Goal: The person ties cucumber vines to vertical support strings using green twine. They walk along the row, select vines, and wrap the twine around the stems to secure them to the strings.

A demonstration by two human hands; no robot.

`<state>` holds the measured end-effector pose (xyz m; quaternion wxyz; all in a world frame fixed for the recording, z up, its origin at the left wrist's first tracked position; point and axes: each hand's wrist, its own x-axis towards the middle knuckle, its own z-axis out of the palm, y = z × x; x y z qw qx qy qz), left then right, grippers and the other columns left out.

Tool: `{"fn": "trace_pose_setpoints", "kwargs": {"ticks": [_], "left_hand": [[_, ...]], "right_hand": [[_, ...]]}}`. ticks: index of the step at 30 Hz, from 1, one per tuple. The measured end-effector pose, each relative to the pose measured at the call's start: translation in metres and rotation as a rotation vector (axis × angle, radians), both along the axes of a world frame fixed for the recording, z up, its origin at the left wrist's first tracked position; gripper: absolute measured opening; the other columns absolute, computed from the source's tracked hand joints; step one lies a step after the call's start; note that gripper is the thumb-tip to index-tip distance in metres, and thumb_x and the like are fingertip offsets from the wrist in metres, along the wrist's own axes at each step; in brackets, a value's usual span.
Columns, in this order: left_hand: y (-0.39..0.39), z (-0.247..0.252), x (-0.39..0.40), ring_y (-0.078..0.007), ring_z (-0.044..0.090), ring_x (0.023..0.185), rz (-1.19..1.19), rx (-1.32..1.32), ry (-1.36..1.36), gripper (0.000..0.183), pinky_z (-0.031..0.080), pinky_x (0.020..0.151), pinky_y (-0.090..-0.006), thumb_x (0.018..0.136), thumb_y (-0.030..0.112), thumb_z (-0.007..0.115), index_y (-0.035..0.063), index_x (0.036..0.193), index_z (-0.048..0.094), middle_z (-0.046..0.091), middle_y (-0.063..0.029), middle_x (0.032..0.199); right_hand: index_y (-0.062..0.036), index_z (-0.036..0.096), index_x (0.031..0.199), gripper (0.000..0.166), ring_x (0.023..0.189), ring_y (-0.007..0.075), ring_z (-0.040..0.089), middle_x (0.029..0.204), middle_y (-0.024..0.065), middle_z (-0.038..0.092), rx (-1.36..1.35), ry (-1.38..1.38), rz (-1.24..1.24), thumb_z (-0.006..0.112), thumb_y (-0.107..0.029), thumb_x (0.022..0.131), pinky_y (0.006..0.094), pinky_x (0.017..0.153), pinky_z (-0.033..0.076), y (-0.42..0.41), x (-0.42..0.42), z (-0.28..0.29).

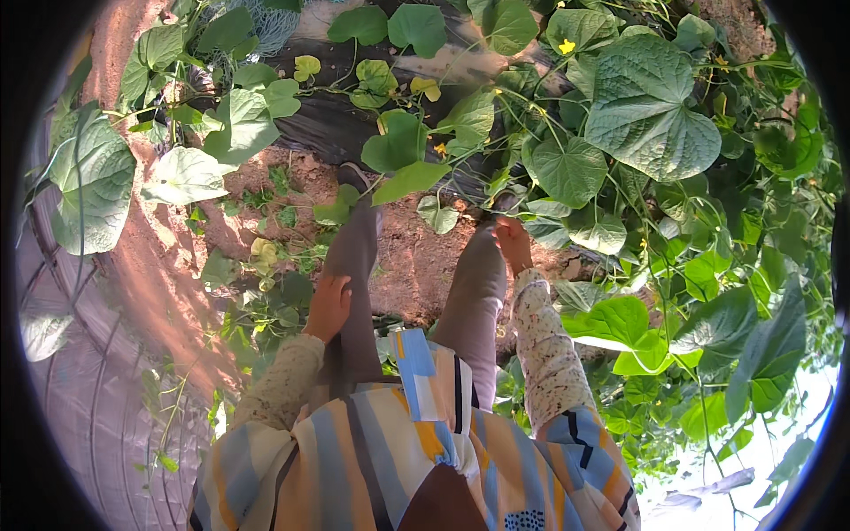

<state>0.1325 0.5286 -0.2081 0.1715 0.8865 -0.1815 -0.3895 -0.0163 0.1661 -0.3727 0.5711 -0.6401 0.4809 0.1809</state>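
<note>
My left hand (330, 307) rests against my left trouser leg (353, 265), fingers bent and partly hidden from above. My right hand (512, 242) is beside my right knee (479, 265), close to the lower leaves of a gourd-family vine, and its fingertips are hard to make out. Nothing can be seen held in either hand. Just ahead of the right hand hang a broad green leaf (568, 169) and a smaller leaf (599, 232). Between my legs lies reddish bare soil (412, 272). Patterned sleeves cover both forearms.
Dark plastic mulch film (325, 123) crosses the ground ahead, with vines and yellow flowers (566, 46) over it. Bundled netting (265, 26) lies at the upper left. Dense foliage (704, 279) fills the right side. Plastic sheeting (80, 398) with dark lines is at the lower left.
</note>
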Motion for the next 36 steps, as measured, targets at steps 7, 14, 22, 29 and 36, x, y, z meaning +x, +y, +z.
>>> {"fn": "trace_pose_setpoints", "kwargs": {"ticks": [7, 14, 22, 29, 36], "left_hand": [[-0.022, -0.021, 0.019, -0.0367, 0.050, 0.101, -0.071, 0.052, -0.003, 0.031, 0.038, 0.087, -0.0476, 0.077, 0.007, 0.056, 0.0033, 0.108, 0.053, 0.054, -0.0155, 0.106], [-0.032, -0.040, 0.004, -0.0373, 0.047, 0.114, -0.111, 0.209, 0.096, 0.032, 0.033, 0.093, -0.0494, 0.075, 0.010, 0.059, 0.0059, 0.107, 0.055, 0.056, -0.0138, 0.112], [-0.042, -0.048, 0.002, -0.0338, 0.048, 0.115, -0.143, 0.272, 0.130, 0.034, 0.034, 0.092, -0.0447, 0.072, 0.008, 0.061, 0.0072, 0.106, 0.057, 0.058, -0.0111, 0.113], [-0.048, -0.045, 0.007, -0.0324, 0.047, 0.115, -0.138, 0.291, 0.145, 0.032, 0.032, 0.094, -0.0444, 0.073, 0.009, 0.061, 0.0073, 0.105, 0.059, 0.058, -0.0102, 0.112], [-0.058, -0.046, 0.013, -0.0326, 0.046, 0.116, -0.139, 0.292, 0.160, 0.033, 0.031, 0.094, -0.0450, 0.074, 0.011, 0.060, 0.0071, 0.106, 0.058, 0.058, -0.0103, 0.112]], "right_hand": [[-0.0034, 0.060, 0.103, 0.027, 0.081, 0.0373, 0.063, 0.088, 0.0206, 0.064, -0.484, -0.046, 0.154, 0.050, -0.022, 0.087, 0.0431, 0.073, 0.049, -0.063, 0.073, -0.149], [-0.0024, 0.056, 0.111, 0.031, 0.103, 0.0374, 0.052, 0.109, 0.0211, 0.057, -0.832, 0.024, 0.325, 0.046, -0.015, 0.085, 0.0437, 0.089, 0.042, -0.168, 0.128, -0.243], [-0.0088, 0.047, 0.119, 0.044, 0.111, 0.0306, 0.051, 0.117, 0.0108, 0.054, -1.156, 0.101, 0.784, 0.060, -0.013, 0.077, 0.0411, 0.092, 0.041, -0.202, 0.145, -0.261], [-0.0129, 0.054, 0.100, 0.034, 0.089, 0.0253, 0.060, 0.095, 0.0045, 0.059, -1.168, 0.301, 1.110, 0.070, -0.024, 0.072, 0.0400, 0.072, 0.048, -0.219, 0.155, -0.247], [-0.0110, 0.053, 0.107, 0.039, 0.095, 0.0283, 0.056, 0.102, 0.0083, 0.056, -1.045, 0.228, 1.061, 0.069, -0.019, 0.072, 0.0425, 0.079, 0.045, -0.229, 0.153, -0.219]]}}
